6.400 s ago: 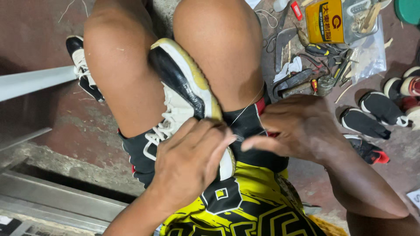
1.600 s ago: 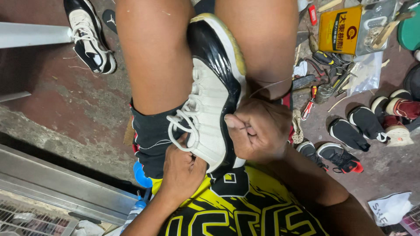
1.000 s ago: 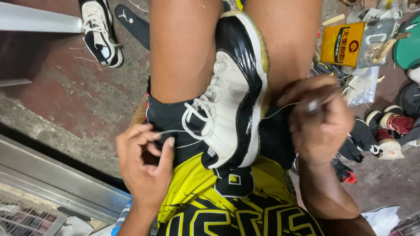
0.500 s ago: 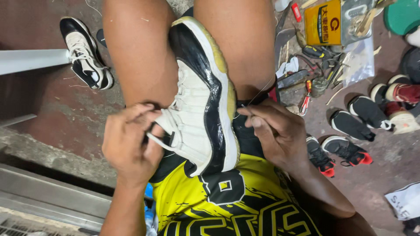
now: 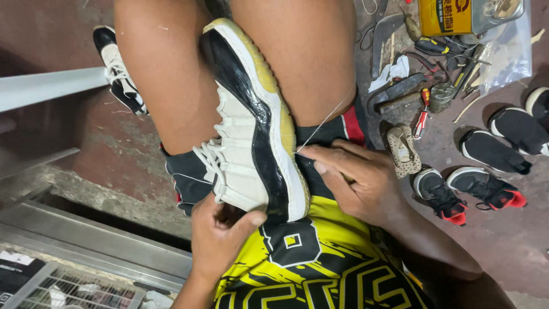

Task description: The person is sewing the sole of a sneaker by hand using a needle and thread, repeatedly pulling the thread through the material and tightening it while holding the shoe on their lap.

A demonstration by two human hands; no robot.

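Pinching a thin thread (image 5: 325,121) at the sole edge, the right hand (image 5: 357,180) has its fingers closed on it, the line running taut up across the right thigh. The left hand (image 5: 220,237) curls round the heel end of the sneaker (image 5: 251,126), thumb pressed on its side, steadying it. The sneaker, white and black with a yellowed sole, sits clamped between the bare knees, toe pointing away.

A hard tug could snap the thread or tear it through the sole's edge; a slack knee grip would let the sneaker twist, and I judge the stitch would then pull crooked. Whether a needle is in the fingers I cannot tell.

On the floor at upper right stands a yellow rectangular tin (image 5: 445,16) with a red mark, beside a clear plastic bag (image 5: 509,54).
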